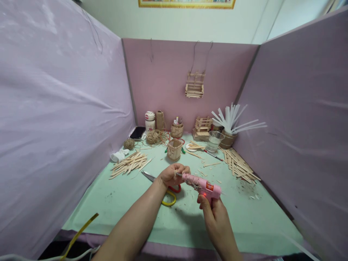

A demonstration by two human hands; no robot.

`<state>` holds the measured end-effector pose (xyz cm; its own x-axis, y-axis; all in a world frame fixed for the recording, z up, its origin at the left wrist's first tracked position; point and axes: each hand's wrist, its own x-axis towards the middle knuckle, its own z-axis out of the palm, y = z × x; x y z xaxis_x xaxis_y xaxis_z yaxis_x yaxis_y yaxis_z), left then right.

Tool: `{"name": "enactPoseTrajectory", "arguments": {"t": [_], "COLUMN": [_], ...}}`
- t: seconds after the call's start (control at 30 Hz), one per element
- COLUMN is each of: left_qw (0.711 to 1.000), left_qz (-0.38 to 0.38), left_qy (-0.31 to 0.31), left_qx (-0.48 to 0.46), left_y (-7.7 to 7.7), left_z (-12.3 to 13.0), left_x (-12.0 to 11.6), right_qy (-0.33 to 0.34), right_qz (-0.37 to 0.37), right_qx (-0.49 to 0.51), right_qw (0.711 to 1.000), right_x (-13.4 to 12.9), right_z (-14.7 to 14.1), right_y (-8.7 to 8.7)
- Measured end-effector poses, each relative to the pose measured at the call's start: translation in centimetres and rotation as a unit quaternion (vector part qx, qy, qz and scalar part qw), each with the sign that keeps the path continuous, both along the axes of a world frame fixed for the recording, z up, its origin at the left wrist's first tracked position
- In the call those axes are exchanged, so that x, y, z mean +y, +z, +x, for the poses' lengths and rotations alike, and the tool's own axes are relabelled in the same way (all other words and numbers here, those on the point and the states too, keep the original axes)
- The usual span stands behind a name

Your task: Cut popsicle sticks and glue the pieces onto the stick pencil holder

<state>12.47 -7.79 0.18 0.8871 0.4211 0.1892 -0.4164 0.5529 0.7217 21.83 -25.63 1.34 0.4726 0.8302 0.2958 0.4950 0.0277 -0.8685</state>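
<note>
Gluing, apparently: clamping right grip (216, 217) on glue gun (201, 183), pinching pale piece (175, 172) in left grip (171, 175) over scissors (149, 176); needing steady aim.

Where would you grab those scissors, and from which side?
Probably the yellow loop, from the near right: the scissors lie flat, blades pointing away to the far left, and the left hand and its wrist hide their middle.

Bare green tablecloth (261, 221) leaves room to pass at the lower left and lower right, but scissors (148, 176) obstruct the centre, below an open box (174, 150) between the left stick pile (129, 165) and right stick pile (240, 165).
</note>
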Motion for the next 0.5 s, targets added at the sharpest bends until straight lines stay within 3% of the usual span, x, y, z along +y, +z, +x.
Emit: {"name": "enactPoseTrajectory", "arguments": {"t": [0.33,0.5], "left_qw": [1.0,0.998], "left_qz": [-0.002,-0.018], "left_qy": [0.023,0.048], "left_qx": [0.02,0.029], "left_y": [0.0,0.0], "left_z": [0.0,0.3], "left_x": [0.2,0.7], "right_qy": [0.026,-0.026], "right_qz": [-0.034,-0.027], "right_qx": [0.059,0.156], "right_qw": [0.997,0.987], "right_x": [-1.0,-2.2], "right_z": [0.6,3.5], "right_y": [0.7,0.5]}}
